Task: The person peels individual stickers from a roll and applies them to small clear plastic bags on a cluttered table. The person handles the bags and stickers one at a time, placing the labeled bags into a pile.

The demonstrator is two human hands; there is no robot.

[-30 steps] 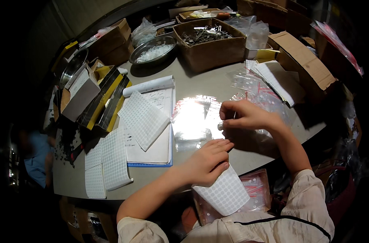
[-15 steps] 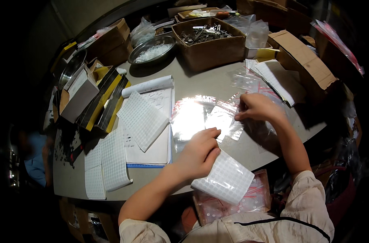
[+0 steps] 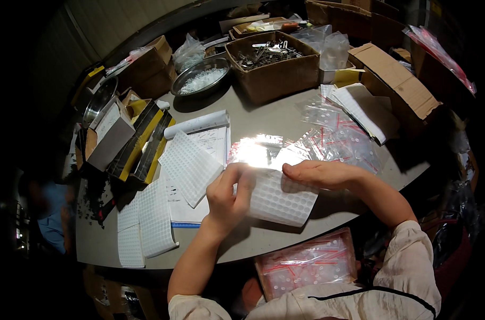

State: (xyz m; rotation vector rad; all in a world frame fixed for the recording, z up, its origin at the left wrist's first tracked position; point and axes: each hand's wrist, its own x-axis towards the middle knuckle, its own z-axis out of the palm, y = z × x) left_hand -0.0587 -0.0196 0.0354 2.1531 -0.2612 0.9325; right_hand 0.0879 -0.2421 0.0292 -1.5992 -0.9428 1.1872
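A white sheet of round stickers [image 3: 282, 201] is held over the table's near part, between my two hands. My left hand [image 3: 229, 193] is closed, thumb and fingers pinching the sheet's upper left corner. At its upper right edge, my right hand [image 3: 323, 174] grips the sheet between the thumb on top and fingers partly hidden behind. Just beyond the hands lie small clear zip bags [image 3: 256, 152], washed out by glare. More clear bags with red seal lines and round stickers [image 3: 341, 141] spread out to the right.
Sticker sheets [image 3: 191, 166] lie on an open notebook [image 3: 221, 136] at left, beside black-and-yellow boxes [image 3: 141, 141]. Behind stand a metal bowl of clear bits [image 3: 202, 77] and a carton of metal parts [image 3: 277, 74]. A box of bagged stickers [image 3: 309, 261] sits below the table's edge.
The sticker sheet has moved up and left, off the box by the table edge. My right hand has left the bags and come down onto the sheet; my left has shifted left.
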